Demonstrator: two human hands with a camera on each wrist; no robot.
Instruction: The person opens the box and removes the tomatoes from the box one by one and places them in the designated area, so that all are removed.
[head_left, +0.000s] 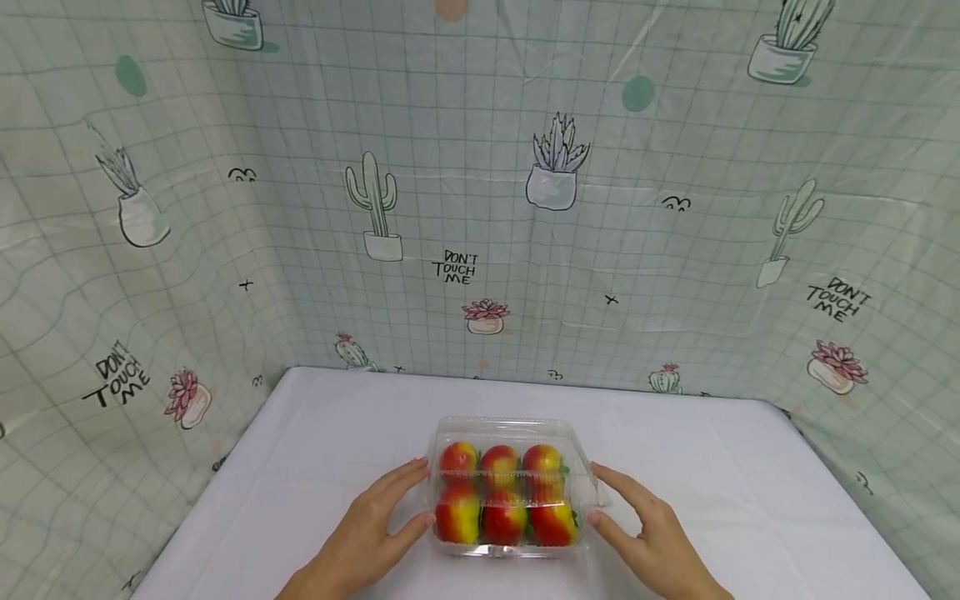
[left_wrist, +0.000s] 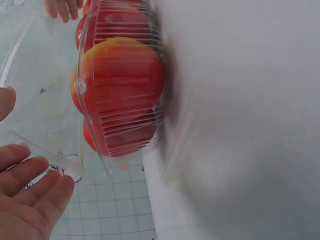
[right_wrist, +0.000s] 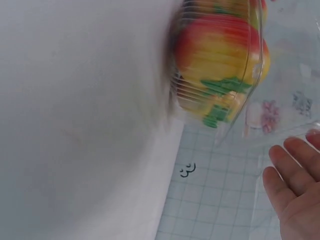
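Observation:
A clear plastic clamshell box [head_left: 498,550] sits in the middle of the white tabletop, holding several red-and-yellow fruits [head_left: 504,518] in two rows. Green leaves [right_wrist: 225,86] show on some fruits in the right wrist view. The box's transparent lid [left_wrist: 37,65] stands raised at an angle above the tray. My left hand [head_left: 369,527] is at the left side, its fingers extended along the lid's edge. On the opposite side my right hand [head_left: 651,533] has its fingertips by the lid's right edge, fingers fairly straight. Exact fingertip contact is hard to tell through the clear plastic.
A white cloth [head_left: 345,425] covers the table. Behind and at both sides hangs a pale green gridded curtain [head_left: 480,167] printed with cacti and lettering; it meets the table's back edge.

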